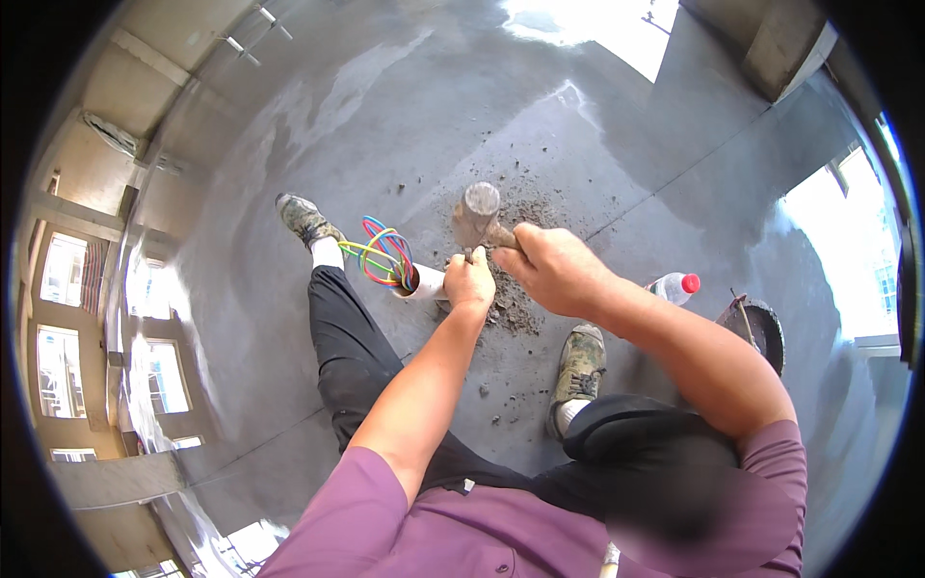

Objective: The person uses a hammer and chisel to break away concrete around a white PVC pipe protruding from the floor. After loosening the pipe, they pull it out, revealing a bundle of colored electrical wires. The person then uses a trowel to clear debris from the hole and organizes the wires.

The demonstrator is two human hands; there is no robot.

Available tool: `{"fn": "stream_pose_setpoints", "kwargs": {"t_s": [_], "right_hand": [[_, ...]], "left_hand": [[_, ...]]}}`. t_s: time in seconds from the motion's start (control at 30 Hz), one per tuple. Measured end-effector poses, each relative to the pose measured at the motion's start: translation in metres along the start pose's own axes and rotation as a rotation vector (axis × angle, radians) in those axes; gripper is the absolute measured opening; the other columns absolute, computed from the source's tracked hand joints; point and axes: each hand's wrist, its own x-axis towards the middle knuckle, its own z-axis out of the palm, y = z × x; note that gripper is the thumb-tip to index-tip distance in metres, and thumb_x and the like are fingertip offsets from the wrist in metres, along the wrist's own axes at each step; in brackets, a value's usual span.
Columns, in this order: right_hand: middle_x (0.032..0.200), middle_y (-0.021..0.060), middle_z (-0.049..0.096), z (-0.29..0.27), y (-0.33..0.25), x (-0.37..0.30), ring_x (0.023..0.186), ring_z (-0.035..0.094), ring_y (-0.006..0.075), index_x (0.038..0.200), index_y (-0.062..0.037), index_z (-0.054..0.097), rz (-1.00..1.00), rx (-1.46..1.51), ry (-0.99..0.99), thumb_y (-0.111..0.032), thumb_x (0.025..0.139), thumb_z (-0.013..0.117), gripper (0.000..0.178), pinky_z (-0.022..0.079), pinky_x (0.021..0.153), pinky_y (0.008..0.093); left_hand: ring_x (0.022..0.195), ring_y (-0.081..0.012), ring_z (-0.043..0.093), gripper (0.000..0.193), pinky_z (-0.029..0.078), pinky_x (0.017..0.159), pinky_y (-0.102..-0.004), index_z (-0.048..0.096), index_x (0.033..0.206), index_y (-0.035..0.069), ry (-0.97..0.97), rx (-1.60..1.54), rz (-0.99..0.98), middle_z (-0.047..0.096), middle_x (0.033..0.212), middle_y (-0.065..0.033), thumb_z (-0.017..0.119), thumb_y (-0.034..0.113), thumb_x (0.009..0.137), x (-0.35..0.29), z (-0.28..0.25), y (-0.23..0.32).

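Already, chipping of the concrete floor [318, 144] was partly done: a patch of grey rubble [515, 303] and loose chips lay around the work point, between the person's two shoes. How deep the cut reached could not be told, since the hands covered it. Judging by the small spread of debris, more breaking remained.

Working from left to right, the layout was as follows:

- A white pipe stub [424, 284] stood out of the floor, tilted, just left of the hands. A loop of coloured wires [385, 252] (red, blue, yellow-green) emerged from its mouth.
- The left hand [470, 279] was closed in a fist around a thin steel chisel [468, 253], of which only a short piece showed above the fist. The fist sat just beside the pipe stub, with the chisel aimed down into the rubble.
- The hammer [477, 214] hung with its heavy grey head directly above the chisel top, close to it; whether they touched could not be told.
- The right hand [549, 265] was closed tightly around the hammer's handle, close behind the head.
- A plastic bottle [674, 286] with a red cap lay on the floor right of the right forearm.
- A dark round bucket [756, 328] stood further right, well apart from the work point.
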Motion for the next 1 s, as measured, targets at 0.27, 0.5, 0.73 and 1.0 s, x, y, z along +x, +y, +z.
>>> {"fn": "stream_pose_setpoints", "kwargs": {"t_s": [0.27,0.5,0.73,1.0], "right_hand": [[0.078,0.0295,0.063,0.011,-0.006,0.005,0.079,0.062,0.0485,0.083,0.0051,0.057,0.029,-0.052,0.047,-0.034,0.098,0.058,0.041,0.048,0.071,0.0536],[0.078,0.0308,0.061,0.026,0.003,0.008,0.078,0.06,0.0498,0.083,0.0048,0.055,0.092,-0.103,0.027,-0.035,0.097,0.06,0.042,0.047,0.069,0.053],[0.075,0.0272,0.06,0.026,0.005,0.013,0.071,0.059,0.0455,0.083,0.0044,0.056,0.117,-0.15,-0.169,-0.031,0.096,0.061,0.038,0.046,0.067,0.0505],[0.075,0.0275,0.058,-0.01,0.006,-0.012,0.07,0.057,0.0422,0.084,0.0043,0.056,0.254,-0.115,-0.088,-0.034,0.095,0.06,0.04,0.047,0.067,0.0472]], "left_hand": [[0.095,-0.0465,0.066,0.05,0.051,0.084,-0.0506,0.067,0.095,-0.006,-0.03,0.057,-0.002,0.069,0.092,-0.0295,0.054,0.042,0.098,-0.011,-0.009,0.021],[0.094,-0.0454,0.066,0.049,0.05,0.083,-0.0473,0.066,0.092,-0.008,0.022,0.027,-0.072,0.07,0.092,-0.0288,0.055,0.039,0.098,-0.021,-0.017,0.034],[0.088,-0.0484,0.066,0.04,0.052,0.079,-0.0524,0.062,0.088,-0.006,0.076,-0.051,0.08,0.067,0.083,-0.0299,0.059,0.034,0.094,-0.031,-0.008,0.009],[0.084,-0.0451,0.063,0.02,0.05,0.073,-0.0521,0.061,0.096,-0.001,-0.002,-0.037,0.342,0.065,0.09,-0.0264,0.059,0.019,0.095,-0.084,-0.048,-0.026]]}}
